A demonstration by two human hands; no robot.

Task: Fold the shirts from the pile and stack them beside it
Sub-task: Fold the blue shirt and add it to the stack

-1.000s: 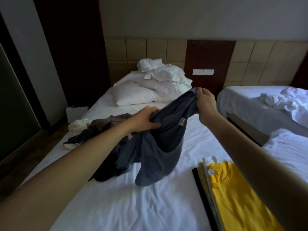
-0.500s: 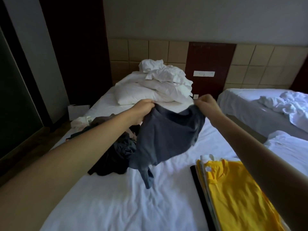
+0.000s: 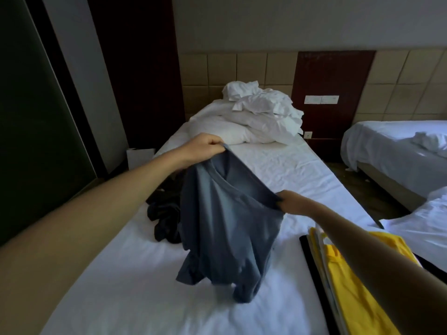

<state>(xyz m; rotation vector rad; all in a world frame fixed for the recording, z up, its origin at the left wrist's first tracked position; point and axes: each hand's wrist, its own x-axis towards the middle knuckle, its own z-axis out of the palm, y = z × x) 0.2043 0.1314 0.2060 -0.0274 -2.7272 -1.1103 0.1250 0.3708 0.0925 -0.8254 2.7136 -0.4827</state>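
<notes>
Head cam: left hand (image 3: 203, 147) and right hand (image 3: 294, 201) each pinch the grey shirt (image 3: 227, 228), hem grazing the white bed sheet (image 3: 278, 165). Dark pile (image 3: 164, 213) behind-left, folded stack (image 3: 348, 274) right. Pillows (image 3: 254, 119) at tiled headboard (image 3: 242, 68); second bed (image 3: 391, 146) right.

Two hands (image 3: 205, 147) (image 3: 294, 201), one grey shirt (image 3: 227, 226), one stack (image 3: 350, 286).

1 head-worn view, facing forward and down along the bed (image 3: 278, 165).
</notes>
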